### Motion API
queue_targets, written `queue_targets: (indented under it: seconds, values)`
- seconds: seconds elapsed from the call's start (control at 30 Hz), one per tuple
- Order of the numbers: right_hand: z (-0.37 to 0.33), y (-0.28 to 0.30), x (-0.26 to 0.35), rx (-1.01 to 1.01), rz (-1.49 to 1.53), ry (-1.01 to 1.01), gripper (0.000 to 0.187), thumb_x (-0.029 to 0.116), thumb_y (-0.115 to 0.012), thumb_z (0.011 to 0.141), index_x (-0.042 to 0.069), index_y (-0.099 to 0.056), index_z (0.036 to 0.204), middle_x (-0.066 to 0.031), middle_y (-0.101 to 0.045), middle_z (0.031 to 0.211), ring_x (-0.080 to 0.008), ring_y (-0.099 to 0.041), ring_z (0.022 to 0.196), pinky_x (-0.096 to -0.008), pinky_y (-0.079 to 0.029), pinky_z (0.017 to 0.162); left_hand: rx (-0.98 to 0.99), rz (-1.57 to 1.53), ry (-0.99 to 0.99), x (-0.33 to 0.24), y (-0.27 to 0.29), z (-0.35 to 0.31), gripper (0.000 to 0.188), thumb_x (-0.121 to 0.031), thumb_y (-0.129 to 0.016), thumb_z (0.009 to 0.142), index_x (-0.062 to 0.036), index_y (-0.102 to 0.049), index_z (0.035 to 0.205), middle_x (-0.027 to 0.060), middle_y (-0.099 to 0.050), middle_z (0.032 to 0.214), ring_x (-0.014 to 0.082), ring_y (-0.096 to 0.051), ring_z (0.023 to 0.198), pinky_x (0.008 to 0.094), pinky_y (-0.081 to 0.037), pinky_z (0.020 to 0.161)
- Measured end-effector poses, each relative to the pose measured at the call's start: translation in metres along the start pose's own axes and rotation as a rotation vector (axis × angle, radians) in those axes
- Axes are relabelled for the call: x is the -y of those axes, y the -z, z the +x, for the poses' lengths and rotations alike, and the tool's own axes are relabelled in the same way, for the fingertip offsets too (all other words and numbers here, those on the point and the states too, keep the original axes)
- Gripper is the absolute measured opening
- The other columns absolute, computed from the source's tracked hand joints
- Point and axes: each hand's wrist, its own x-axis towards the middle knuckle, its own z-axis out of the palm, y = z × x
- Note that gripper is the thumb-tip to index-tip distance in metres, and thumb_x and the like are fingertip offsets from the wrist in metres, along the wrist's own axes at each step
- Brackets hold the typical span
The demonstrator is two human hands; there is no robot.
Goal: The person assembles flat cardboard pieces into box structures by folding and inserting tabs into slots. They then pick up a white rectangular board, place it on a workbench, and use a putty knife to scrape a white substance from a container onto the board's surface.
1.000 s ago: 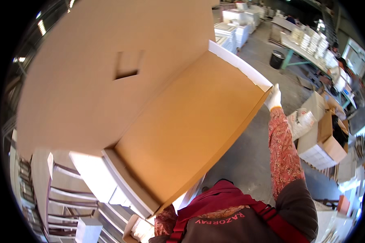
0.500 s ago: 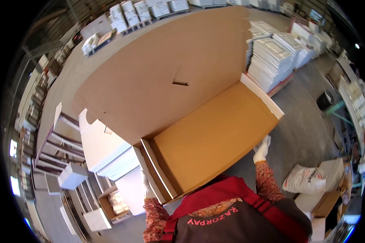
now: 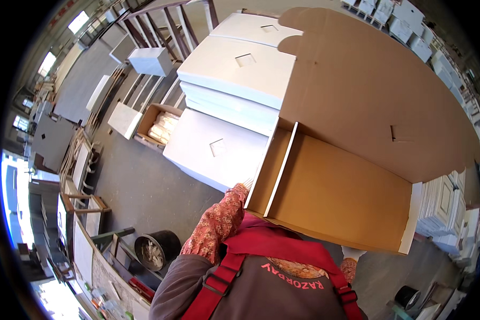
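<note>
A large open cardboard box (image 3: 346,194) spans the space in front of me, brown inside with white edges. Its tall lid (image 3: 378,85) stands raised at the far side, with a small cut slot. A white-edged divider (image 3: 282,170) marks off a narrow compartment at the left end. My left hand (image 3: 246,184) is closed on the box's left end, its fingers mostly hidden by the wall. Under the near edge, toward the right, my white-gloved right hand (image 3: 352,253) supports the box; its fingers are out of sight.
Flat white cartons (image 3: 213,138) are stacked just left of the box. Farther left lie a small carton of wrapped pieces (image 3: 162,125) and a slatted rack (image 3: 160,29). A black bucket (image 3: 157,250) stands at lower left. White panels (image 3: 440,205) are piled at right.
My view has swung left, and the box has turned with me. The white carton stack now sits close beside its left end. Both hands stay at the box.
</note>
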Motion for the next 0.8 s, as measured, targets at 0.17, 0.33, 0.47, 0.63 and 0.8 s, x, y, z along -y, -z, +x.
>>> queue_targets:
  seconds: [0.17,0.33,0.47,0.63,0.8]
  values:
    - [0.021,-0.06,-0.06,-0.051,0.864,-0.032,0.081,0.065,-0.048,0.092,0.018,-0.029,0.155,-0.0095,-0.029,0.161,-0.0327,-0.025,0.148,-0.0596,-0.025,0.114,0.073,-0.138,0.092,0.015,-0.014,0.029,0.086,-0.062,-0.043,0.097,-0.0114,-0.015,0.16,0.023,-0.033,0.157,0.0388,-0.036,0.141,0.05,-0.028,0.116]
    - [-0.008,0.049,-0.063,-0.49,2.217,-0.803,0.083,0.063,-0.052,0.093,0.015,-0.027,0.156,-0.0099,-0.027,0.162,-0.0306,-0.026,0.148,-0.0536,-0.027,0.116,0.064,-0.238,0.151,0.038,-0.034,0.059,0.088,-0.064,-0.044,0.096,-0.0109,-0.015,0.16,0.025,-0.033,0.157,0.0405,-0.036,0.141,0.0515,-0.027,0.116]
    - [-0.056,0.125,-0.02,-0.445,1.956,-0.438,0.089,0.061,-0.061,0.091,0.013,-0.025,0.157,-0.0096,-0.031,0.158,-0.0305,-0.036,0.14,-0.0516,-0.033,0.11,-0.061,-0.577,0.469,0.043,-0.013,0.037,0.09,-0.066,-0.044,0.094,-0.0091,-0.017,0.159,0.027,-0.033,0.156,0.0433,-0.036,0.141,0.0548,-0.026,0.116]
    - [-0.04,0.108,-0.018,-0.251,1.702,-0.465,0.057,0.025,-0.072,0.085,0.007,-0.052,0.135,-0.0109,-0.054,0.131,-0.0258,-0.054,0.114,-0.0444,-0.047,0.088,-0.045,-0.42,0.207,0.025,0.033,-0.016,0.083,-0.06,-0.048,0.096,-0.0086,-0.025,0.157,0.0244,-0.034,0.156,0.0404,-0.034,0.143,0.0499,-0.024,0.119]
    - [-0.023,0.121,-0.04,-0.251,1.732,-0.477,0.04,0.006,-0.063,0.08,0.005,-0.061,0.119,-0.0083,-0.06,0.105,-0.0238,-0.057,0.091,-0.0451,-0.052,0.075,0.068,0.181,-0.282,-0.017,0.013,-0.091,0.072,-0.05,-0.063,0.091,-0.0087,-0.045,0.147,0.0222,-0.047,0.145,0.0374,-0.047,0.133,0.0399,-0.037,0.111]
